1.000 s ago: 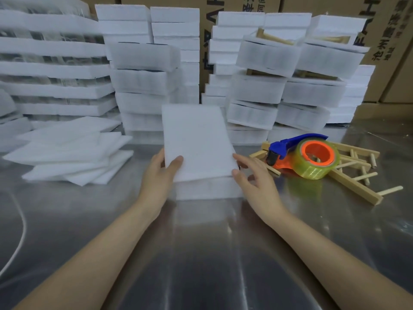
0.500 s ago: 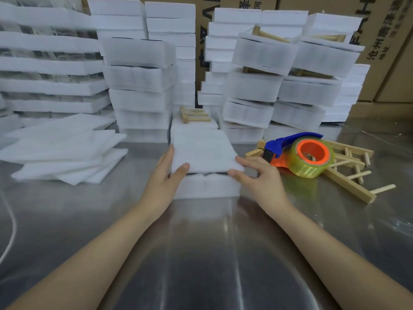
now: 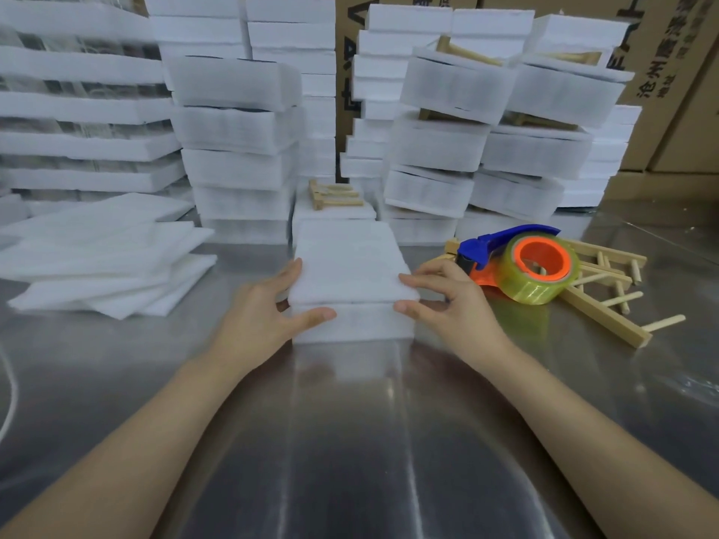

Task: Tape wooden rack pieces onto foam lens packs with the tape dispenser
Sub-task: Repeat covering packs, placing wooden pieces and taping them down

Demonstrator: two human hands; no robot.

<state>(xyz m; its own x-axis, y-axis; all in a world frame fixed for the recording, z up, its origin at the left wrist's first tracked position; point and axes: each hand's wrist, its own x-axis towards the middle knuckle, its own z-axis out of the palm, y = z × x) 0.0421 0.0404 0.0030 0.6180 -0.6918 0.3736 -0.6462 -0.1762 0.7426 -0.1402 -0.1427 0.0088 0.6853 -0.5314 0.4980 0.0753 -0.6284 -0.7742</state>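
A white foam lens pack [image 3: 352, 320] lies on the steel table in front of me, with a thin white foam sheet [image 3: 350, 266] flat on top as a lid. My left hand [image 3: 258, 317] clasps the pack's left side, thumb on its front face. My right hand [image 3: 447, 301] holds the right side, fingertips at the sheet's edge. A blue and orange tape dispenser [image 3: 521, 262] with a clear tape roll rests to the right on wooden rack pieces [image 3: 607, 293]. Another small wooden rack piece [image 3: 334, 194] lies on a foam pack just behind.
Tall stacks of white foam packs [image 3: 237, 149] fill the back of the table, some on the right [image 3: 502, 122] with wood pieces between them. Loose foam sheets [image 3: 105, 262] pile at the left. Cardboard boxes [image 3: 669, 52] stand behind. A white cord [image 3: 9, 398] runs at the left edge.
The foam sheet, held tilted up a second ago, has come down flat onto the pack. Both hands slid from the sheet's edges to the pack's sides.
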